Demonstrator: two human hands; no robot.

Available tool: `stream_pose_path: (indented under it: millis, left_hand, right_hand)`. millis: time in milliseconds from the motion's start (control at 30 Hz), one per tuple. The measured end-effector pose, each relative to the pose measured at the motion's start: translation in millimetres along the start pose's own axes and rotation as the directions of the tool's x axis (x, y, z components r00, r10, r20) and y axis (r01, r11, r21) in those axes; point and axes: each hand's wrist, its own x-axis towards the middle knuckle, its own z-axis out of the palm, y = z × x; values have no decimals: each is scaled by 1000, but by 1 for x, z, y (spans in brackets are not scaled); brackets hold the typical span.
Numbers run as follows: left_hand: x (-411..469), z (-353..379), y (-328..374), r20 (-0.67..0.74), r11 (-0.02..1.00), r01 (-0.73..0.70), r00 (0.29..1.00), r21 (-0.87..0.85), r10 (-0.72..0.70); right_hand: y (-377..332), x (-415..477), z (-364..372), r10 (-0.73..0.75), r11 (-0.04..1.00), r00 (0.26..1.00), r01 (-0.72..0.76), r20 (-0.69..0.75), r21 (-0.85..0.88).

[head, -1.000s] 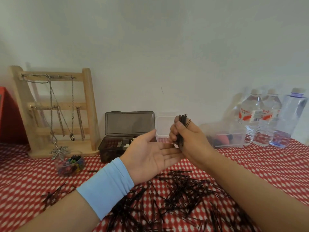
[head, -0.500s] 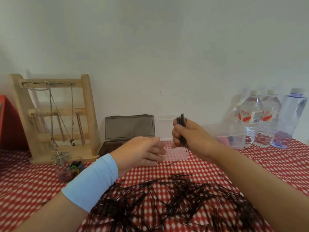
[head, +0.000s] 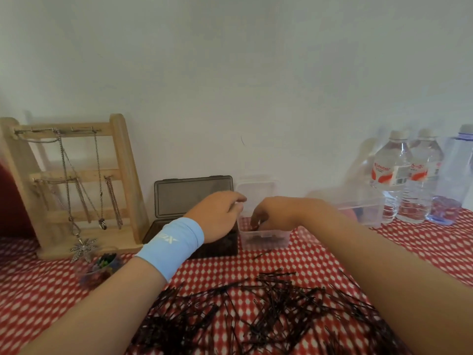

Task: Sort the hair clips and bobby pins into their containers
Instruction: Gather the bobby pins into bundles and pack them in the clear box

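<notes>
A big heap of dark bobby pins (head: pixel 268 311) lies on the red checked cloth in front of me. Behind it stands a small clear container (head: pixel 266 240) with dark pins in its bottom. My right hand (head: pixel 273 213) reaches down into it, fingers curled round a bunch of bobby pins. My left hand (head: pixel 220 216), with a blue wristband, holds the container's left rim with curled fingers. A small cup of coloured hair clips (head: pixel 102 267) stands at the left. One stray pin (head: pixel 263 253) lies just in front of the container.
A dark plastic box (head: pixel 222 247) with its lid up sits left of the clear container, partly behind my left wrist. A wooden jewellery stand (head: pixel 122 175) stands far left. Another clear tub (head: pixel 366 211) and three water bottles (head: pixel 391 175) line the wall at right.
My right hand has dropped from chest height down into the clear container with the pins. My left hand turned over and moved forward to the container's left rim.
</notes>
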Motion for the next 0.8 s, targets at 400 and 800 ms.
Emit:
stream_pose_path:
  millis: [400,800]
  left_hand:
    - [0,26,9,271,968,-127,960,217,66]
    - [-28,13,28,3,932,-297,953,210,303]
  right_hand:
    - [16,-24,-2,-45,995,997,51,-70,85]
    - [3,-82,-15,108,987,958,-71,-266,144]
